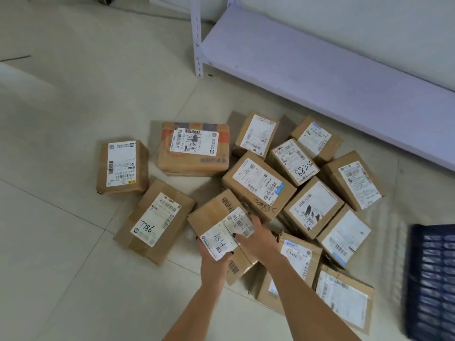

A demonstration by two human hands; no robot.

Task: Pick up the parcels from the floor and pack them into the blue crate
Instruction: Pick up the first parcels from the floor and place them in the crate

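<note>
At centre of the floor (pixel 61 143): about a dozen cardboard parcels lay clustered, labels up, spreading from 9 o'clock to 4 o'clock.
Held parcel (pixel 216 217): a brown box marked "A34" on its white label, tilted, gripped between both hands just at 6 o'clock of centre.
Left hand (pixel 213 260): fingers curled around the near corner of the held parcel, thumb on the label.
Right hand (pixel 257 238): clamped on the parcel's right side, fingers spread over the label's edge.
Parcel "7786" (pixel 154 221): lay on the floor at 8 o'clock, just beside the held parcel.
Parcel "5288" (pixel 294 161): lay at 2 o'clock, touching its neighbours.
Blue crate (pixel 432 281): stood at 4 o'clock by the frame's right edge, partly cut off, near the outermost parcels.
Shelf unit (pixel 307 60): a pale metal rack stood at 1 o'clock, against the wall.
</note>
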